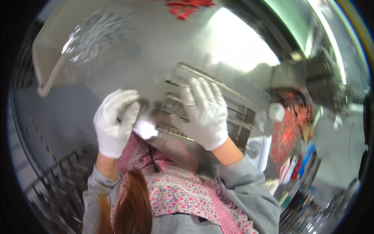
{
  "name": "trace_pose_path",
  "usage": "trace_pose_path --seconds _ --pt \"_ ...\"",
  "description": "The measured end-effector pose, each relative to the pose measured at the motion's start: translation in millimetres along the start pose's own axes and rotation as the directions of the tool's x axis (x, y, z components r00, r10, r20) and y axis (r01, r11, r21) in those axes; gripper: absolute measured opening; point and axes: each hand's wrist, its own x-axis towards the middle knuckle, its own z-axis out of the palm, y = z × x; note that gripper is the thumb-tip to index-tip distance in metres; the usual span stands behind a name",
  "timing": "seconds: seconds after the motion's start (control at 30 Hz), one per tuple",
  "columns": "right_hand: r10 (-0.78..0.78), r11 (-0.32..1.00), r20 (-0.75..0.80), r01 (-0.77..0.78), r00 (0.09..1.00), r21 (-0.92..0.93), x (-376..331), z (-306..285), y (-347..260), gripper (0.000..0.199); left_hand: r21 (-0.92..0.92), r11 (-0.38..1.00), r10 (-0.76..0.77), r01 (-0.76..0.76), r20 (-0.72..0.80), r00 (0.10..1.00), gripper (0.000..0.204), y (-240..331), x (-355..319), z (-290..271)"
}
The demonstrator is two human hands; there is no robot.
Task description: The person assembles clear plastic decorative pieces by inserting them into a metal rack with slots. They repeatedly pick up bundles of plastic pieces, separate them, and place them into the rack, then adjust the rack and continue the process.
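Both my hands wear white gloves. My left hand (116, 123) is raised over the near edge of the metal work surface (148, 70), its fingers curved and the thumb apart from them, with nothing visible between. My right hand (206, 113) is spread, palm down, above a slatted metal rack (233, 124) and hides part of it. Whether its fingers touch the rack cannot be told. The rack lies at a slant, with several parallel bars.
A blurred heap of thin shiny metal pieces (97, 37) lies at the far left by a pale curved rim (50, 78). Red pieces (187, 7) lie at the far edge. To the right are a red heap (286, 134), a white roll-like item (276, 112) and papers (258, 151).
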Motion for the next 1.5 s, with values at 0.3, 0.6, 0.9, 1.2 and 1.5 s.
trace_pose_path --seconds 0.3,0.6,0.9,1.2,1.5 --pt "0.661 0.75 -0.103 -0.659 0.743 0.055 -181.2 -70.5 50.2 0.043 -0.219 0.973 0.028 -0.069 -0.186 0.982 0.014 29.8 -28.1 8.8" --pt "0.868 0.461 0.172 -0.885 0.465 0.067 -233.4 -42.2 112.2 0.058 -0.455 0.802 0.555 -0.387 0.328 0.765 0.033 111.9 -29.2 71.5" --pt "0.375 0.787 -0.13 -0.241 0.918 0.567 -175.9 -121.1 58.6 0.04 -0.242 0.112 0.288 0.964 0.936 0.202 0.117 146.8 -38.1 136.2" --pt "0.063 0.838 -0.343 0.137 0.937 0.528 -135.1 -113.1 51.2 0.044 -0.496 0.659 0.24 0.566 0.851 0.466 0.083 171.1 -27.3 128.7" --pt "0.056 -0.015 0.222 -0.221 0.973 0.975 -145.8 -86.6 76.2 0.109 -0.413 0.725 0.687 -0.552 0.373 0.623 0.064 155.0 7.7 133.9"
